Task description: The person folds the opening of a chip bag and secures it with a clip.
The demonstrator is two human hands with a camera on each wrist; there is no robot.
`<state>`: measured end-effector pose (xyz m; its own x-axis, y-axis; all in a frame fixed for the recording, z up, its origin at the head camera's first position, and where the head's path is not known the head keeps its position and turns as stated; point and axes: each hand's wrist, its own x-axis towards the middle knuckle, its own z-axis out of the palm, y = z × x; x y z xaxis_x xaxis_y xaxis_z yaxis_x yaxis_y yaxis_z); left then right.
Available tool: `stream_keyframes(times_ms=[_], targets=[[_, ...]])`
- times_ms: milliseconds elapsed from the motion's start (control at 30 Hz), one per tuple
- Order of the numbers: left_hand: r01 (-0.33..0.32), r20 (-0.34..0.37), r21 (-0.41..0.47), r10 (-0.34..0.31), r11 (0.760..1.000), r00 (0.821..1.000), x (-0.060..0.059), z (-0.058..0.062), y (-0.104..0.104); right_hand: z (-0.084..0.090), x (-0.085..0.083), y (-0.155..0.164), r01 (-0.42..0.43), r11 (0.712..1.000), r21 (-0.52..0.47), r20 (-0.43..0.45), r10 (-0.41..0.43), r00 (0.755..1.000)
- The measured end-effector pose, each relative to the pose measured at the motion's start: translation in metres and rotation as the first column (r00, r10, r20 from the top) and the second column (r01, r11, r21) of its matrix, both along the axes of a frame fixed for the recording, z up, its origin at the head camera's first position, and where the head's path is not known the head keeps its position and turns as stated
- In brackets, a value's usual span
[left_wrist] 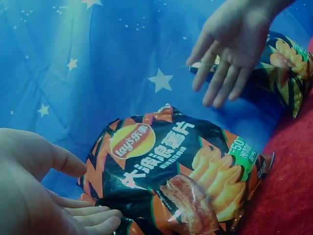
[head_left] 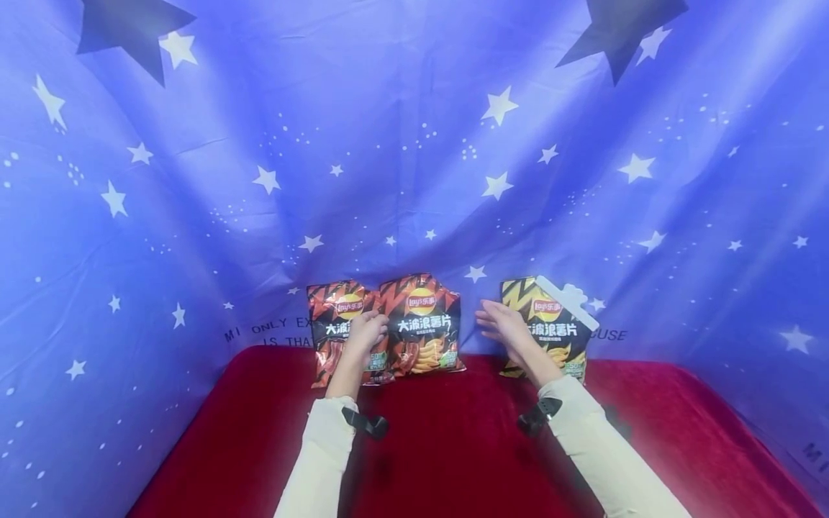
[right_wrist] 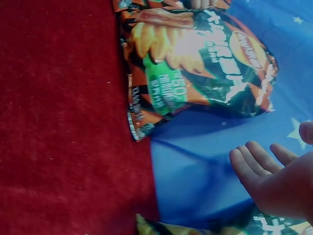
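Note:
Two red-and-black Lay's chip bags stand side by side at the back of the table, a left one (head_left: 324,298) and a middle one (head_left: 421,331). A yellow-and-black chip bag (head_left: 557,331) stands apart to the right. My left hand (head_left: 367,332) is in front of the left red bag, its fingertips by the middle bag's left edge; whether they touch it I cannot tell. My right hand (head_left: 508,327) is held beside the yellow bag's left edge with fingers extended, palm toward the middle bag. Neither hand grips anything. Part of the yellow bag is hidden behind the right hand.
A white clip-like piece (head_left: 570,298) lies across the yellow bag's upper right corner. Red velvet cloth (head_left: 440,446) covers the table. A blue curtain (head_left: 388,144) with stars hangs close behind the bags and along both sides.

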<state>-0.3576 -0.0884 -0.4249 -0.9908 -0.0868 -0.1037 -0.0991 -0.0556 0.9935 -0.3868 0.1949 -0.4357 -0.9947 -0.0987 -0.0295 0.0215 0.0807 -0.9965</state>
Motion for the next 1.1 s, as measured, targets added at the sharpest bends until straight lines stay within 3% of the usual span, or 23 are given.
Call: stream_keyframes(times_ms=[233, 367, 667, 933, 1100], targets=[[0.016, -0.015, -0.024, -0.017, 1.000, 1.000, 0.001, -0.005, 0.003, -0.020, -0.001, -0.005, -0.061, 0.998, -0.014, -0.009, 0.061, 0.998], [-0.011, -0.043, -0.035, 0.010, 0.999, 0.999, -0.001, -0.005, 0.006, -0.027, -0.003, -0.010, -0.094, 0.995, -0.029, -0.003, 0.093, 0.996], [-0.118, -0.097, -0.126, 0.107, 0.985, 0.990, -0.005, -0.010, 0.011, -0.032, -0.018, -0.026, -0.073, 0.996, -0.043, 0.104, 0.077, 0.992], [-0.239, -0.160, -0.250, 0.204, 0.938, 0.966, -0.006, -0.015, 0.018, -0.034, -0.018, -0.033, -0.046, 0.997, -0.061, 0.111, 0.052, 0.992], [-0.328, -0.238, -0.303, 0.262, 0.895, 0.935, -0.008, -0.022, 0.022, -0.034, -0.015, -0.033, -0.004, 0.998, -0.056, 0.104, 0.010, 0.995]])
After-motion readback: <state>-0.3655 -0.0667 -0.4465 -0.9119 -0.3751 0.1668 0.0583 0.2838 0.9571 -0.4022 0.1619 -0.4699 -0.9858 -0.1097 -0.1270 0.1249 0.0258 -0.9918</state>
